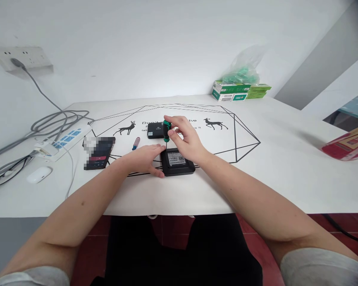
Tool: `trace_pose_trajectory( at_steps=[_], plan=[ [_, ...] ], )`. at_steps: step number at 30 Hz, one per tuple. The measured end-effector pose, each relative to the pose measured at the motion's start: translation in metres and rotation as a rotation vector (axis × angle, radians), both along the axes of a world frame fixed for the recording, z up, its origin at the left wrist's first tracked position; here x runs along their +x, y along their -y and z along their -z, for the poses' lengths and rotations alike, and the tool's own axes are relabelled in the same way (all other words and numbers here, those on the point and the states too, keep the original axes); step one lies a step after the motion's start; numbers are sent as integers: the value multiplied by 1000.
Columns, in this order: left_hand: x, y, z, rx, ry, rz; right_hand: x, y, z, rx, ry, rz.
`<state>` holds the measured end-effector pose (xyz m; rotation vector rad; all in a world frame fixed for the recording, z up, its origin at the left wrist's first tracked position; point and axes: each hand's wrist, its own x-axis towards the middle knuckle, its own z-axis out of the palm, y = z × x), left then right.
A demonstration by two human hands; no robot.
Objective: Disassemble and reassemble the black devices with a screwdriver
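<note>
A screwdriver (166,131) with a green and black handle stands upright in my right hand (186,137), fingers closed round the handle. Its thin shaft points down at the back left corner of a black square device (179,171). A white label (176,158) with print and barcodes covers much of the device's top face. Against the device's left side rests my left hand (144,159), thumb near the front corner and fingers near the back corner, gripping that edge. The screwdriver's tip is too small to make out. Behind the hands lies a flat black box (154,130), partly hidden.
A small screwdriver with a clear and blue handle (136,143) and a phone (100,153) lie to the left. Farther left are a power strip (68,139), coiled cables and a white earbud case (39,174). Green and white boxes (231,91) stand back right; a red package (347,145) sits right.
</note>
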<state>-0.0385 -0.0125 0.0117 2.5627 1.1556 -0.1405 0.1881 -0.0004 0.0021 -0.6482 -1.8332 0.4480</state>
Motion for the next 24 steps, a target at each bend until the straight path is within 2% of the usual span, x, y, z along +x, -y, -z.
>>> trace_pose_trajectory(
  at_steps=[6, 12, 16, 18, 20, 22, 24],
  plan=[
    [0, 0, 4, 4, 11, 19, -2, 2, 0, -87, -48, -70],
    [2, -5, 22, 26, 99, 109, -3, 0, 2, -72, -28, -18],
    [5, -4, 28, 26, 130, 75, -1, -6, 3, -76, -115, 31],
    [9, 0, 28, 32, 150, 51, 5, -12, 0, -80, -176, 114],
    [16, 5, 27, 23, 177, 44, 13, -18, -7, -102, -140, 267],
    [24, 11, 27, 6, 203, 56, 23, -23, -15, -132, 47, 443],
    [31, 15, 27, 22, 220, 24, 32, -26, -22, -199, 404, 531]
  ],
)
